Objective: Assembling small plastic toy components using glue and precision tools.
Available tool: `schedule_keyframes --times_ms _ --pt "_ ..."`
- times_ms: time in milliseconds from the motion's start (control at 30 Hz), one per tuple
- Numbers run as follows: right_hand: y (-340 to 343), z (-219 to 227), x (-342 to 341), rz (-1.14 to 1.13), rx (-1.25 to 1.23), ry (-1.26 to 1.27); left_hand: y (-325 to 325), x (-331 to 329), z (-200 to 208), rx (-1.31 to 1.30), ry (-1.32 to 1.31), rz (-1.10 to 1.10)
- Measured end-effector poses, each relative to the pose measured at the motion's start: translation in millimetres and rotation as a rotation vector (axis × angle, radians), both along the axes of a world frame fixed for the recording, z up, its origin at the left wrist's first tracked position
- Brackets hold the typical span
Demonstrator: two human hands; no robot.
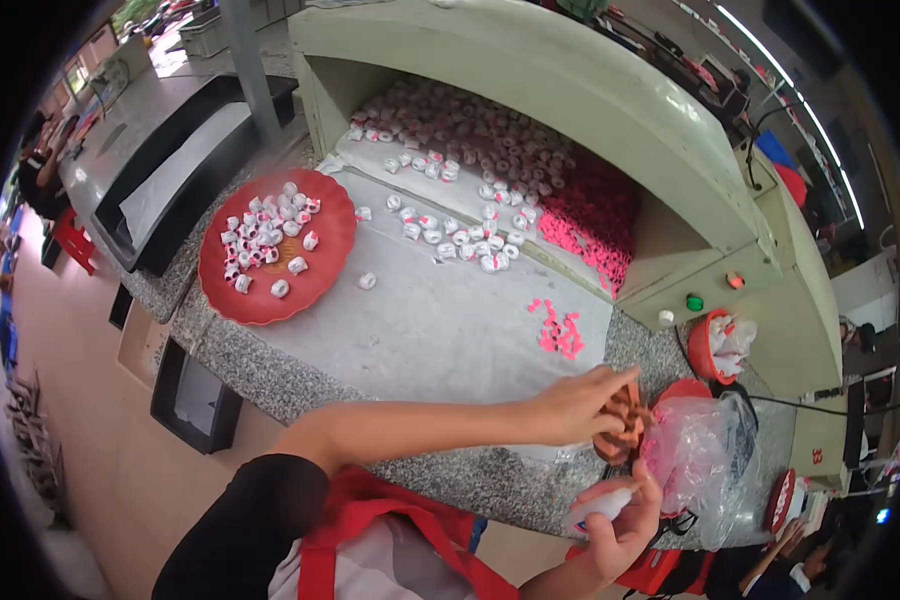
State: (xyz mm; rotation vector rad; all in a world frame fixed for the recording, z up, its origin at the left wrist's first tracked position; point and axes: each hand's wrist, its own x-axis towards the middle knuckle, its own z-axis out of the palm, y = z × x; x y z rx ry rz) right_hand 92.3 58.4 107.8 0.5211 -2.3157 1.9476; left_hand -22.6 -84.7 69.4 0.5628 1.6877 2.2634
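My left hand [570, 408] reaches across to the right side of the bench and grips a brown, ridged piece [624, 425] whose kind I cannot make out. Below it, my right hand [630, 525] has its fingers curled round a smooth white object [602, 508], perhaps a small bottle. Beside both hands lies a clear plastic bag [705, 455] over something pink. Small pink pieces [558, 330] are scattered on the white sheet [420, 350] just beyond my left hand.
A red scalloped plate [260, 312] of small white pieces with pink marks stands at the left. More white pieces [470, 240] spread toward a pale green machine housing [530, 40], with pink ones [590, 235] piled inside. A red cup [705, 350] and black trays [130, 210] flank the work.
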Motion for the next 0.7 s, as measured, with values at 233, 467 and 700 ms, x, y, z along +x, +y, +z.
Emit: schedule_keyframes --times_ms 233,467,700 --pt "-25 -58 -66 -0.131 -0.369 -0.408 -144 -107 -75 -1.389 0.551 0.874" --pt "-29 -64 -111 -0.062 -0.240 -0.469 -144 -60 -94 -1.478 0.855 0.742" --pt "-13 -102 -85 -0.050 -0.382 -0.645 -158 -67 -76 -1.330 0.818 0.739"
